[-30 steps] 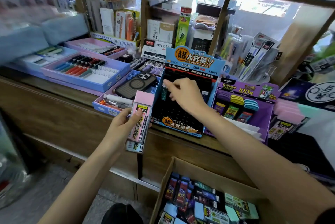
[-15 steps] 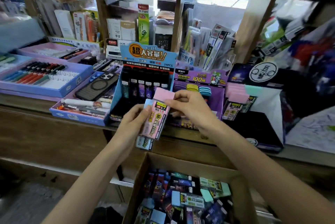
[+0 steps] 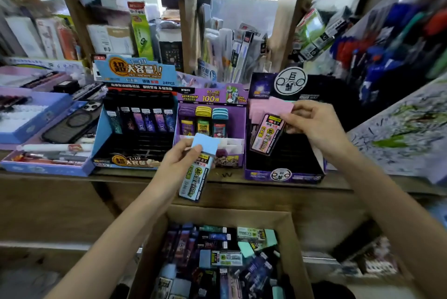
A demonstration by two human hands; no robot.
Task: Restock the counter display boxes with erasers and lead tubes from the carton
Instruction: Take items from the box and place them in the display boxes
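Display boxes [image 3: 99, 136] on wood shop cntr [image 3: 227, 175].

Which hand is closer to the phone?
Left. The left hand, holding a blue tube, is right of the phone, before the middle box; the right hand, with a pink tube, is farther right, over the end box.

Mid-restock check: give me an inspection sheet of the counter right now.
Surface: wooden counter, crowded with stock.
Job's things: open carton below, part full; pink lead tube over the right display box; blue lead tube before the middle display box.
Clutter: phone in a tray, left.
Hands: left hand holds the blue lead tube; right hand pinches the pink lead tube.
Cables: nothing seen.
Surroundings: blurred stationery shelves behind.
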